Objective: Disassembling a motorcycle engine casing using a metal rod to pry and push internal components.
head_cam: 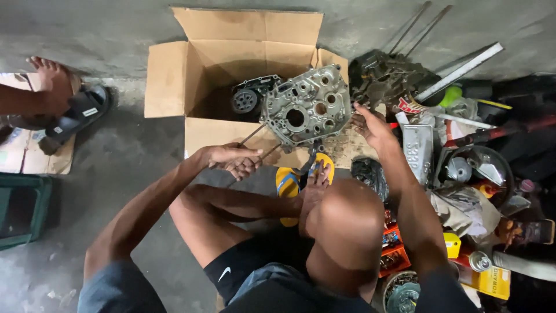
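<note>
Bent knee (347,220) nearest; right hand (373,128) steadies grey engine casing (307,110) at brown carton (231,58).

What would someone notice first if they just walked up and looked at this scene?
First, the grey metal engine case at the centre, propped on the front edge of an open cardboard box. The right hand steadies its side, and the left hand holds a thin rod against its lower corner. To the right lies a crowded heap of parts and tools; at far left, another person's sandalled foot.
</note>
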